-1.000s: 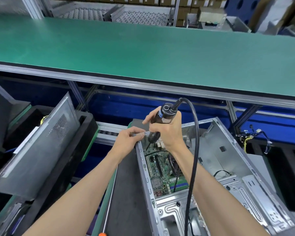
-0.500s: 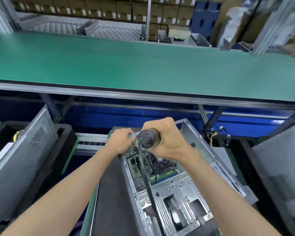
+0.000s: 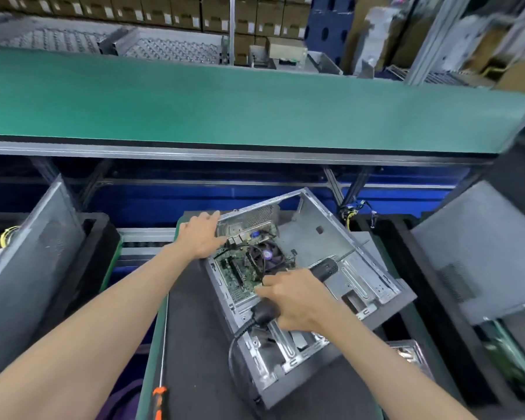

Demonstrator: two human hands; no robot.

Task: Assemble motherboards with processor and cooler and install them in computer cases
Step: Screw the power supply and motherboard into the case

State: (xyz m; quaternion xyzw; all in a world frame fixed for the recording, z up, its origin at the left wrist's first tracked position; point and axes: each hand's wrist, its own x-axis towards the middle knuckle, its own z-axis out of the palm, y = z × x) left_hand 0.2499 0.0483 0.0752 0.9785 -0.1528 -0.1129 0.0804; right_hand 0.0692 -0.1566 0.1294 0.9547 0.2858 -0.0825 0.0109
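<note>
Head view
Case (image 3: 312, 237): open metal computer case lying on its side on a dark mat (image 3: 194, 344), turned at an angle so its far corner points away to the right.
Motherboard (image 3: 240, 277): green board seated in the floor of the case, toward its left half.
Cooler (image 3: 265, 257): black fan with a purple hub, sitting on the motherboard, just beyond the right hand's fingertips.
Left hand (image 3: 199, 234): reaches to the far-left corner of the case; palm down, fingers nearly straight and together, resting on the top rim of the rear wall. Whether the fingertips curl over the rim cannot be told.
Right hand (image 3: 294, 298): over the middle of the case, fingers curled round the body of a black screwdriver.
Screwdriver (image 3: 323, 268): powered tool lying nearly level across the case; its far end sticks out beyond the knuckles to the right of the cooler, its near end with the cord (image 3: 240, 331) shows below the thumb. The tip is not visible.
Cord: loops down from the near end over the front of the case.
Conveyor (image 3: 255, 110): wide green belt running across beyond the case.
Panel (image 3: 34, 253): grey side panel leaning in a black bin at left, well apart from the case.
Hand tool (image 3: 159, 401): orange handle at the mat's near-left edge.
</note>
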